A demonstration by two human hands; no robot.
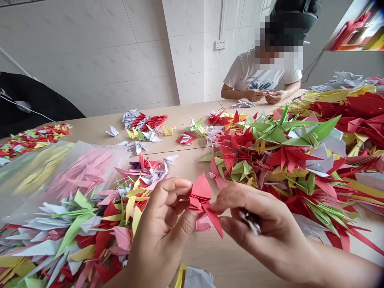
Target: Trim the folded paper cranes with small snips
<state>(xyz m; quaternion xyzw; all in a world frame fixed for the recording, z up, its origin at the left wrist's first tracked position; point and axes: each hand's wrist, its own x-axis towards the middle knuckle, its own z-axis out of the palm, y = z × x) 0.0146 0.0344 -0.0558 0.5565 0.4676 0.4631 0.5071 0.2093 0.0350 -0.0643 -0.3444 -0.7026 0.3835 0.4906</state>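
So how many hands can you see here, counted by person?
Camera wearer: 2, left hand and right hand, both pinching one red paper
Co-worker across the table: 2, co-worker's hands close together
Total: 4

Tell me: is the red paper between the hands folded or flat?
Folded. The red paper shows creases and pointed flaps, one tip up, one long point down; the left hand and right hand pinch it.

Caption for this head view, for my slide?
Left hand and right hand pinch a red paper crane over a table heaped with folded cranes; another person folds paper opposite.
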